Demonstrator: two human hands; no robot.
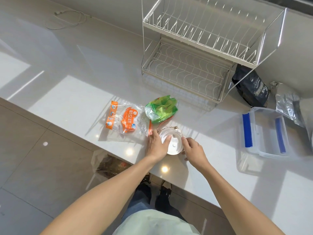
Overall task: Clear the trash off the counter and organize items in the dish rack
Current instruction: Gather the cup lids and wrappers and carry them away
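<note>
Both hands clasp the white plastic lid (172,143) near the counter (67,99) front edge, left hand (156,146) fingers curled over its nine o'clock rim, right hand (194,150) pinching three o'clock, apparently for lifting; the empty dish rack (194,65) stands at twelve

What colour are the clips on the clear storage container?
Blue clips on the container, head view.

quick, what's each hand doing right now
Left hand: closed on the left edge of the white lid.
Right hand: gripping the same lid's right edge.
</note>
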